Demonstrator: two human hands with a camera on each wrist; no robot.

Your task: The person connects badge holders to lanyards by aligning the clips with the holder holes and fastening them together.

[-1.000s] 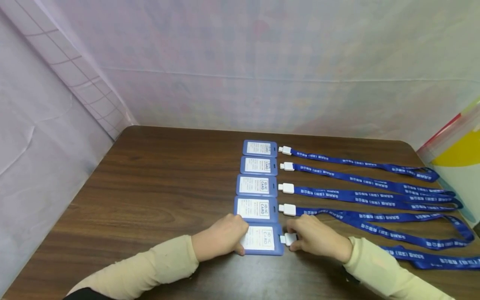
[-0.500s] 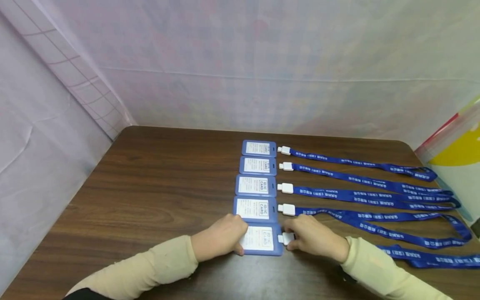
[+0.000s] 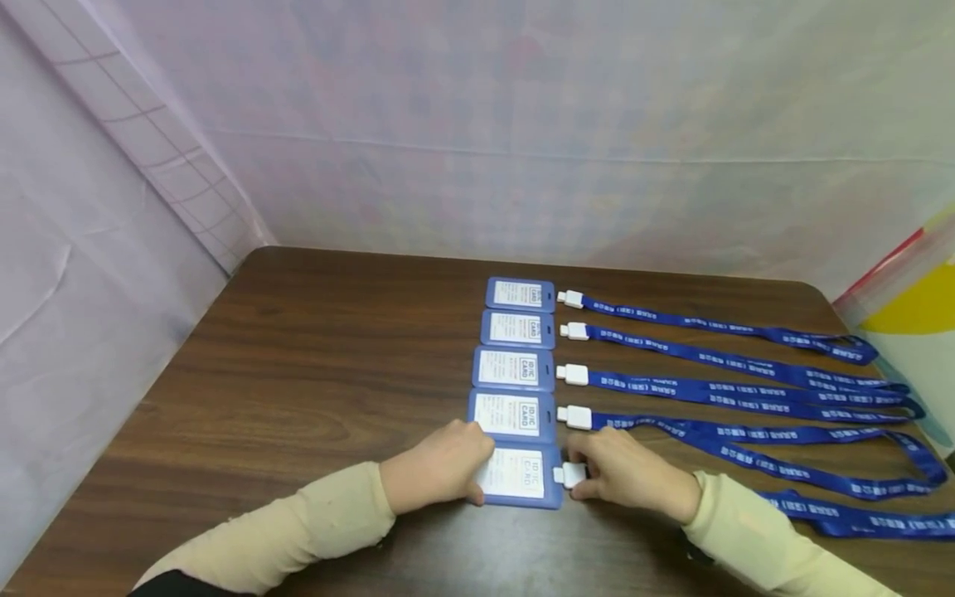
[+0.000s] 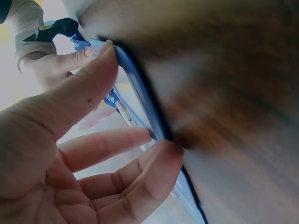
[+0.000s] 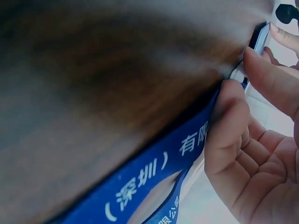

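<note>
Nearest in a column of blue ID badge holders lies one badge holder (image 3: pixel 515 474), flat on the table with its slot end to the right. My left hand (image 3: pixel 440 466) grips its left end, thumb on the near edge and fingers at the far edge; in the left wrist view the thumb (image 4: pixel 100 63) lies along that edge. My right hand (image 3: pixel 630 471) pinches the white clip (image 3: pixel 573 475) of a blue lanyard (image 3: pixel 858 518), at the holder's right edge. In the right wrist view the lanyard strap (image 5: pixel 140 179) runs back from under the fingers.
Behind it, several more badge holders (image 3: pixel 513 414) lie in line, each with a white clip (image 3: pixel 574 417) and blue lanyard (image 3: pixel 753 433) laid out to its right. The brown wooden table (image 3: pixel 298 356) ends at a pale curtain (image 3: pixel 522 166). A yellow-and-white item (image 3: pixel 918 307) stands at the right.
The nearest badge holder and its clip have shifted slightly left relative to the others, both hands keeping their hold. The head view has moved a little.
</note>
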